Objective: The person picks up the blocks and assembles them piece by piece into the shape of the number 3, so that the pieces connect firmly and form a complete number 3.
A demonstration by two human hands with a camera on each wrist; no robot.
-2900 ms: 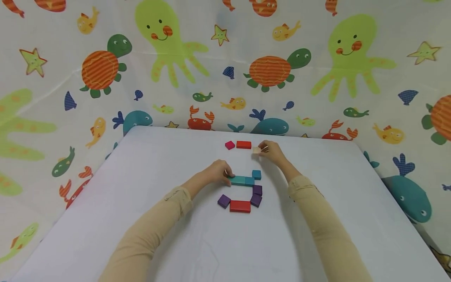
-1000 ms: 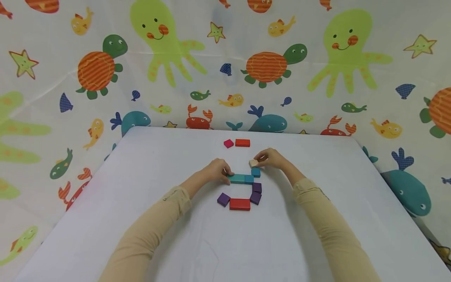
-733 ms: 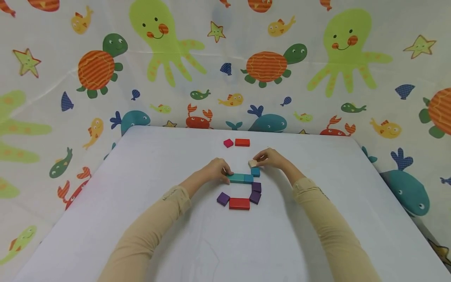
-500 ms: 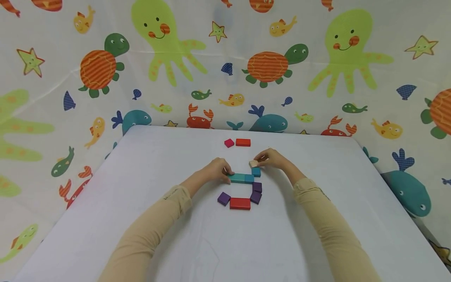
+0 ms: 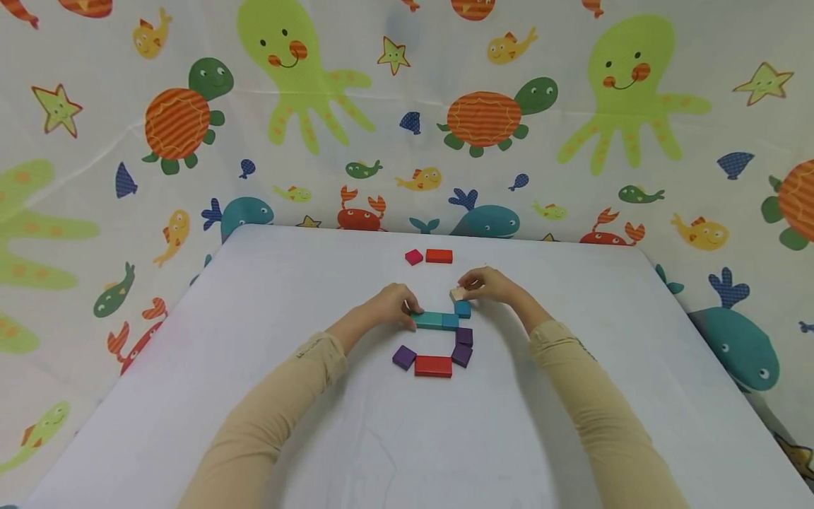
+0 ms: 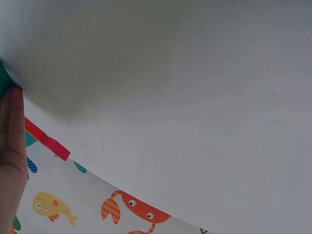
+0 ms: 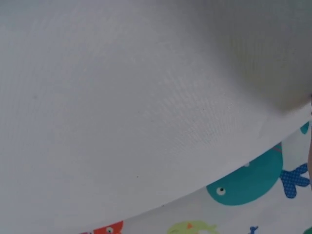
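In the head view my left hand (image 5: 391,305) holds the left end of a long teal block (image 5: 428,321) between thumb and fingers. A blue block (image 5: 449,322) touches that block's right end. My right hand (image 5: 488,284) pinches a small pale wooden block (image 5: 457,293), just behind another blue block (image 5: 463,309). In the left wrist view the left hand's fingers (image 6: 13,122) reach the teal block (image 6: 4,79) at the frame's edge. The right wrist view shows only a sliver of hand at its right edge, and the wooden block is out of its sight.
Two purple blocks (image 5: 464,336) curve down to a red block (image 5: 434,366), with another purple block (image 5: 403,358) at its left. Farther back lie a pink block (image 5: 414,256) and an orange-red block (image 5: 439,256). The white table (image 5: 572,297) meets a sea-animal cloth (image 5: 381,106).
My right hand has brought the wooden block from beside the orange-red block toward me, to the back of the blue block. The left hand has stayed at the teal block.
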